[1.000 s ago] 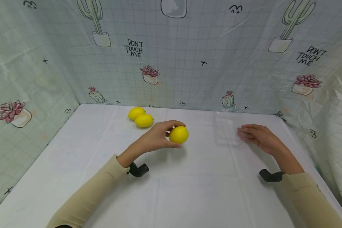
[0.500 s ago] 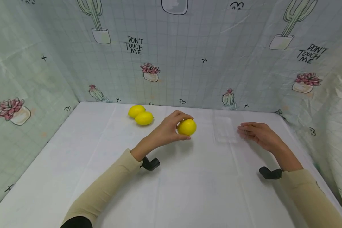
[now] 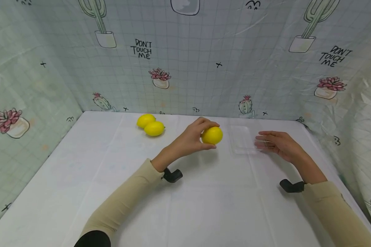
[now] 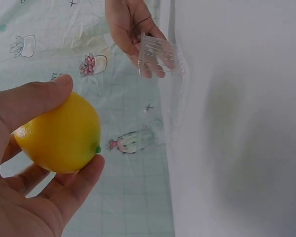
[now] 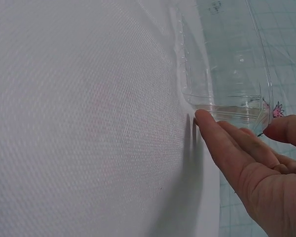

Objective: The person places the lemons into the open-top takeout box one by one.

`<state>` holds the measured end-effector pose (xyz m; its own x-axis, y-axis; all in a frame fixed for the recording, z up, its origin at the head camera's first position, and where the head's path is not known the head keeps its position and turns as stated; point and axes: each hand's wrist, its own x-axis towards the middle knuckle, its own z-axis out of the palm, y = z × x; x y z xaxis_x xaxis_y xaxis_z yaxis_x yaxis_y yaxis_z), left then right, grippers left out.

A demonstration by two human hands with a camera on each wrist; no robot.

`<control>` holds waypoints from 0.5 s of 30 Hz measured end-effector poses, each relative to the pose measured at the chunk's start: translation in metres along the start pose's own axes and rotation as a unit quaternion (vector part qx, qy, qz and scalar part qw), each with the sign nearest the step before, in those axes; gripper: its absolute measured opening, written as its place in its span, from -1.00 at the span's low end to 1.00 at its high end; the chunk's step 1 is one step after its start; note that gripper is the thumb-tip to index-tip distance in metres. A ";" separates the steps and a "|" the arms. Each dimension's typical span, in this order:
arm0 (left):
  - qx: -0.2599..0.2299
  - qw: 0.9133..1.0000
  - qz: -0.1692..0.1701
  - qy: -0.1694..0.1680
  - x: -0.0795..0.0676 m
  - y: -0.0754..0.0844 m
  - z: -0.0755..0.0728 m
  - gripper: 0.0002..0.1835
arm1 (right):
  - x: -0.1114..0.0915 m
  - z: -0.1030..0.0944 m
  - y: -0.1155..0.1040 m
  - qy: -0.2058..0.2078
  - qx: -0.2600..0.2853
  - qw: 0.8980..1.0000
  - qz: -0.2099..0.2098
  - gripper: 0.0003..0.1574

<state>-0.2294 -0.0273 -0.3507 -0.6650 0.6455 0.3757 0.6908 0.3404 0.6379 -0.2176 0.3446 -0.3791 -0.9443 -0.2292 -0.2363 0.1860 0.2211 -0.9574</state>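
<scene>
Head view: your left hand holds a lemon above the white surface, just left of a clear plastic container near the far edge. Only here do you see two more lemons lying close together on the surface, farther to the left; the container shows as little more than a faint outline. Left wrist view: the held lemon's green tip becomes visible, as do the ribs of the container's end wall, with your right hand behind it. Right wrist view: the container's long rim reads clearly. Fingers: your left thumb lies on one side of the lemon and your left fingers curve against the other, parted to the fruit's width and gripping it. Your right fingers are extended, thumb apart, at the outside of the end wall; they appear to touch it, though you cannot tell how firmly.
</scene>
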 end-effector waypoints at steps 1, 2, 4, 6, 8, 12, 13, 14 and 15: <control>0.000 1.000 0.000 0.000 0.002 0.000 0.002 -0.34 | 0.000 0.000 0.000 -0.001 0.001 1.000 0.001 -0.28; 0.001 1.000 -0.001 0.001 0.004 0.000 0.003 -0.34 | 0.000 -0.001 0.000 -0.003 0.003 1.000 0.003 -0.27; 0.001 1.000 -0.003 0.004 0.008 -0.003 0.007 -0.34 | 0.001 -0.001 0.001 -0.006 0.006 1.000 0.004 -0.26; 0.001 1.000 -0.006 0.008 0.012 -0.006 0.012 -0.33 | 0.001 -0.003 0.002 -0.011 0.011 1.000 -0.001 -0.26; -0.001 1.000 -0.010 0.013 0.016 -0.009 0.015 -0.33 | 0.001 -0.003 0.003 -0.015 0.017 1.000 -0.007 -0.25; -0.009 1.000 -0.021 0.021 0.025 -0.010 0.021 -0.32 | 0.002 -0.003 0.004 -0.014 0.009 1.000 -0.008 -0.25; -0.012 0.999 -0.023 0.022 0.027 -0.010 0.021 -0.32 | 0.003 -0.003 0.004 -0.012 0.005 1.000 -0.005 -0.25; -0.014 0.999 -0.026 0.023 0.028 -0.009 0.022 -0.32 | 0.004 -0.003 0.003 -0.010 -0.002 1.000 0.000 -0.25; -0.016 0.999 -0.027 0.023 0.030 -0.010 0.024 -0.31 | 0.005 -0.003 0.003 -0.009 -0.005 1.000 0.006 -0.25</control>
<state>-0.2495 0.0051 -0.3612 -0.7138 0.5948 0.3697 0.6445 0.3513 0.6791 -0.2225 0.3471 -0.3825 -0.9370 -0.2426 -0.2514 0.1952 0.2332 -0.9526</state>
